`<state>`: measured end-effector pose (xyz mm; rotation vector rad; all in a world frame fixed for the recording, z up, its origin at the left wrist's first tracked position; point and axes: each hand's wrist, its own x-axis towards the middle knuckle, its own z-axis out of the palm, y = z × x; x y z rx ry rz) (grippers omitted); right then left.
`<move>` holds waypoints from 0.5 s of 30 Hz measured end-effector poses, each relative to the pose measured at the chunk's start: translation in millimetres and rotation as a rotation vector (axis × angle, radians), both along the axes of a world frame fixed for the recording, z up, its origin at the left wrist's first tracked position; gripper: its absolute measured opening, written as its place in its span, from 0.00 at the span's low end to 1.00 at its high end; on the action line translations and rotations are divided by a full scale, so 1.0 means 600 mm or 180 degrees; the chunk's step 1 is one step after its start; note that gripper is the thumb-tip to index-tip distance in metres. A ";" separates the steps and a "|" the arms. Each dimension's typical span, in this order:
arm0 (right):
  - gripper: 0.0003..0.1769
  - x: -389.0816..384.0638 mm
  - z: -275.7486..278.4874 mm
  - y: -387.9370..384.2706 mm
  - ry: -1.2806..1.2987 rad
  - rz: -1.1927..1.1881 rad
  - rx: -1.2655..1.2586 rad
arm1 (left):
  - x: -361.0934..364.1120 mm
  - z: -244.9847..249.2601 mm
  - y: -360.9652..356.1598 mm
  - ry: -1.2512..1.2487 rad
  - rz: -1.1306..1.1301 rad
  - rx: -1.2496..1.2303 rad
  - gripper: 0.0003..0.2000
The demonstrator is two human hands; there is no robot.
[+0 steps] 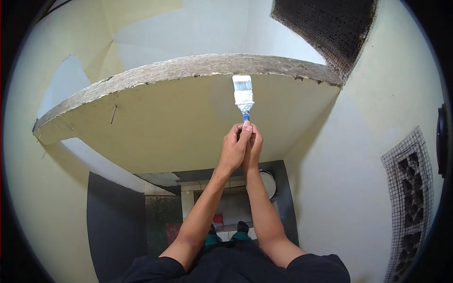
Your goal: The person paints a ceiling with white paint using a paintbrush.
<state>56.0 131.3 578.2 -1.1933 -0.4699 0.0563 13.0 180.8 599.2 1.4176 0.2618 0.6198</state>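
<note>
Both arms reach forward, and my hands meet around the blue handle of a paintbrush. My left hand is closed on the handle, its thumb lying along the end. Pressed against it, my right hand wraps the same handle from the other side. The brush points up and away from me, its bristles and ferrule coated in white paint. Its tip overlaps the lower edge of a rough, bare wall top. Below that edge, the yellowish wall face shows a paler patch left of the brush.
A nail sticks out of the wall at the left. Mesh-covered vent openings are in the right wall, and a dark mesh panel is above. Down by my feet are a round white-topped container and a red object.
</note>
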 end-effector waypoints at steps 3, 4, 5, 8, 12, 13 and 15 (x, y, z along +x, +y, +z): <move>0.24 0.020 -0.032 0.002 -0.0085 -0.0195 -0.0418 | 0.014 -0.030 0.004 0.0166 0.0040 -0.0009 0.22; 0.24 0.020 -0.045 -0.002 -0.0186 -0.0289 -0.0528 | 0.015 -0.042 0.004 0.0248 0.0033 -0.0014 0.22; 0.24 0.018 -0.060 -0.009 -0.0162 -0.0316 -0.0607 | 0.013 -0.054 0.001 0.0374 -0.0004 0.0012 0.23; 0.24 0.006 -0.086 -0.026 -0.0225 -0.0396 -0.0605 | -0.002 -0.067 -0.015 0.0479 -0.0052 0.0038 0.23; 0.22 -0.008 -0.058 -0.041 -0.0042 -0.0088 -0.0132 | -0.012 -0.042 -0.035 0.0222 -0.0022 0.0069 0.23; 0.22 -0.005 -0.044 -0.040 -0.0070 -0.0072 -0.0147 | -0.009 -0.032 -0.034 0.0208 -0.0009 0.0121 0.23; 0.22 0.004 -0.017 -0.034 -0.0126 -0.0045 -0.0174 | 0.000 -0.011 -0.028 0.0105 0.0031 0.0157 0.23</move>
